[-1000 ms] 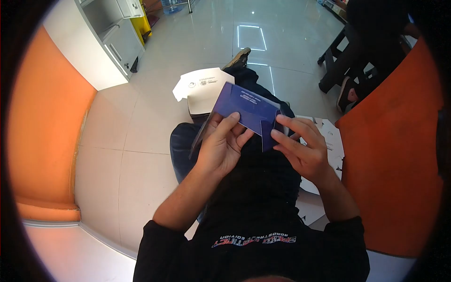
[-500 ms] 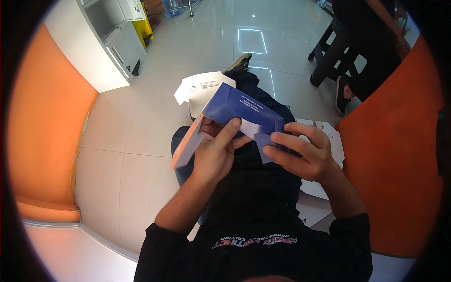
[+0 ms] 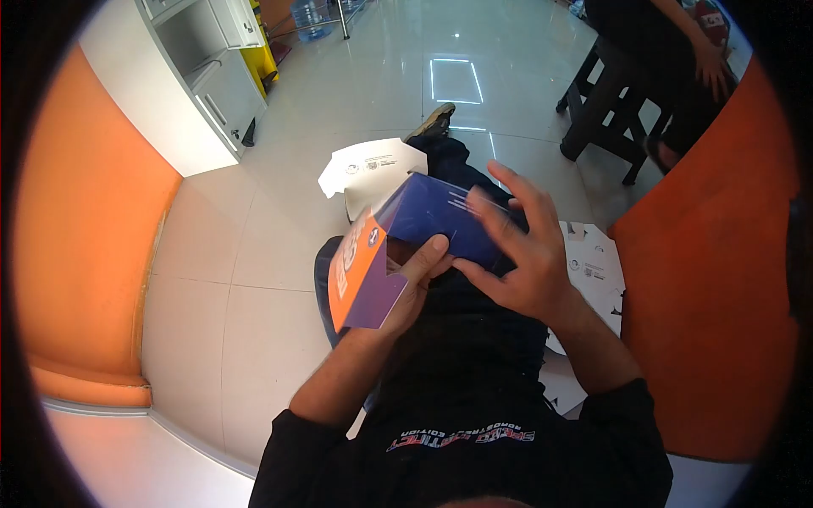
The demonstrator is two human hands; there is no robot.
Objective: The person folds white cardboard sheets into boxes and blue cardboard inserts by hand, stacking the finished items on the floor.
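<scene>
A blue and orange cardboard box, partly folded, is held above my lap. My left hand grips its near edge, thumb on the blue panel and the other fingers underneath. An orange flap with a purple underside hangs open at the box's left end. Over the right end is my right hand, fingers spread and slightly blurred, the thumb tip close to the near edge. Just beyond the box, a white printed cardboard piece stands by my leg.
More white cardboard sheets lie at my right beside an orange panel. A person in dark clothes sits on a black stool at the upper right. A white cabinet stands at the upper left.
The box has turned, showing more of its orange flap and a flat blue panel; the small flap at its right end no longer shows. My right hand has let go and its fingers have spread.
</scene>
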